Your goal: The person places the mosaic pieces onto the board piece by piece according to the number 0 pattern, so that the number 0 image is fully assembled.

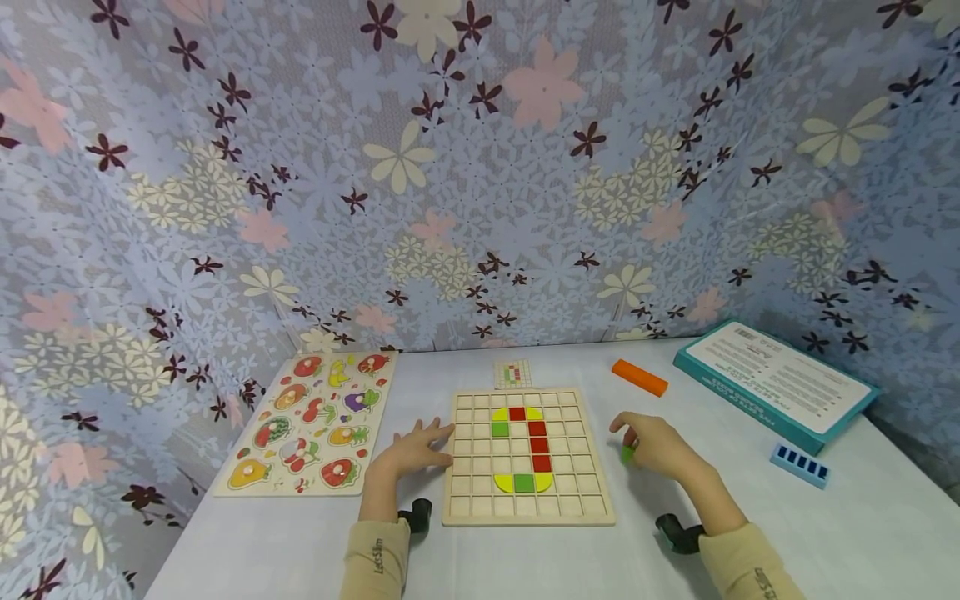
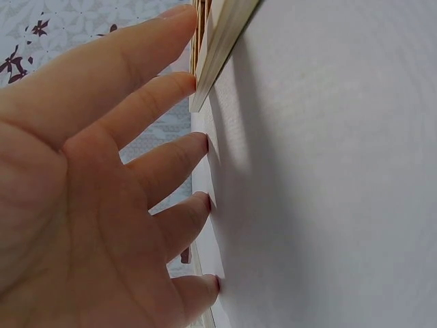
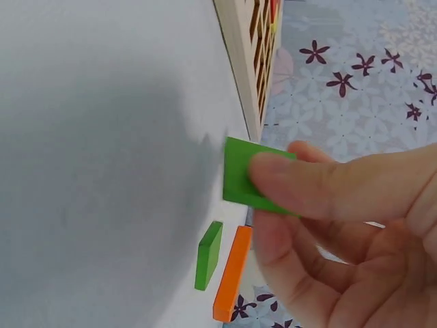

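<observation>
A wooden grid board (image 1: 525, 492) lies at the middle of the white table (image 1: 787, 542), with red, green and yellow tiles set in a curved pattern. My left hand (image 1: 416, 450) rests flat on the table against the board's left edge, fingers straight; in the left wrist view its fingertips (image 2: 201, 143) touch the table and the edge of the board (image 2: 222, 41). My right hand (image 1: 652, 446) hovers just right of the board and pinches a green square tile (image 3: 239, 171) between thumb and fingers. A second green tile (image 3: 208, 254) lies on the table beside an orange block (image 3: 232, 273).
A fruit peg puzzle (image 1: 307, 421) lies to the left. A small pattern card (image 1: 513, 374) sits behind the board. The orange block (image 1: 639, 377), a teal box (image 1: 776, 383) and a blue slotted tray (image 1: 799, 465) stand at the right. Floral cloth hangs behind.
</observation>
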Tool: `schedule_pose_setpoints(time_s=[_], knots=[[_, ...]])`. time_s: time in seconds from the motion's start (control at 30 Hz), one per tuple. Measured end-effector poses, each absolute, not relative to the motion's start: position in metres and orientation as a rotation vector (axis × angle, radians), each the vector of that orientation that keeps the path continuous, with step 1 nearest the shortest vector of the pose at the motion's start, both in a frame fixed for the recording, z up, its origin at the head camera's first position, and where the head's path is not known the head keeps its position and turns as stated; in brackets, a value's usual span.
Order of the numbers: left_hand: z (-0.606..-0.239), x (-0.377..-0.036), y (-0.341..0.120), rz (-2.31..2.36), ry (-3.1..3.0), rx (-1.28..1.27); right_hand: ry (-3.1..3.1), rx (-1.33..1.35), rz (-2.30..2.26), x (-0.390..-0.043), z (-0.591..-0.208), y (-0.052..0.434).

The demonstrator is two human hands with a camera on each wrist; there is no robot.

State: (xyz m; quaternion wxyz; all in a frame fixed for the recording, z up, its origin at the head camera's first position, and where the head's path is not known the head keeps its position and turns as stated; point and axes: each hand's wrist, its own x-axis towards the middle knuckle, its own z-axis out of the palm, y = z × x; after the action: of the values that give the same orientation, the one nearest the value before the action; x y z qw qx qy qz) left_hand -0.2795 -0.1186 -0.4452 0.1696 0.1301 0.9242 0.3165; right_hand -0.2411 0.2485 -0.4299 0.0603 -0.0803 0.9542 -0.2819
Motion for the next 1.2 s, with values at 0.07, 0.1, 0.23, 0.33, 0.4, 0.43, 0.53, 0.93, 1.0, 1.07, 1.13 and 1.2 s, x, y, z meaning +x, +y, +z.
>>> schedule_pose_setpoints(time_s=[0.07,0.1,0.23,0.33,0.4,0.43,0.53,0.93,1.0,1.07,1.13,1.2], knots=[[-0.445,-0.279,-0.118,0.896,2.628,0.369,2.901,-0.233,-0.892,-0.24,-0.428,0.246],[-0.445,-0.279,-0.118,0.895,2.629,0.369,2.908,-0.228,-0.905,-0.24,-0.427,0.245],[-0.444,-0.279,-0.118,0.894,2.628,0.367,2.922,-0.205,-0.931,-0.239,-0.423,0.24],[-0.443,-0.279,-0.118,0.895,2.625,0.364,2.927,-0.183,-0.936,-0.239,-0.422,0.237],[-0.443,-0.278,-0.118,0.898,2.621,0.363,2.932,-0.172,-0.94,-0.24,-0.421,0.234],[-0.444,-0.278,-0.118,0.897,2.623,0.368,2.936,-0.168,-0.943,-0.241,-0.421,0.233],[-0.444,-0.279,-0.119,0.894,2.623,0.37,2.95,-0.169,-0.965,-0.242,-0.421,0.228],[-0.442,-0.279,-0.119,0.892,2.625,0.379,2.939,-0.257,-1.098,-0.248,-0.417,0.201],[-0.442,-0.279,-0.119,0.893,2.627,0.379,2.941,-0.272,-1.099,-0.25,-0.417,0.197],[-0.442,-0.279,-0.119,0.894,2.628,0.378,2.937,-0.289,-1.106,-0.251,-0.416,0.192],[-0.443,-0.279,-0.119,0.897,2.627,0.38,2.932,-0.304,-1.116,-0.253,-0.416,0.188],[-0.444,-0.279,-0.119,0.899,2.627,0.381,2.925,-0.308,-1.123,-0.254,-0.417,0.184]])
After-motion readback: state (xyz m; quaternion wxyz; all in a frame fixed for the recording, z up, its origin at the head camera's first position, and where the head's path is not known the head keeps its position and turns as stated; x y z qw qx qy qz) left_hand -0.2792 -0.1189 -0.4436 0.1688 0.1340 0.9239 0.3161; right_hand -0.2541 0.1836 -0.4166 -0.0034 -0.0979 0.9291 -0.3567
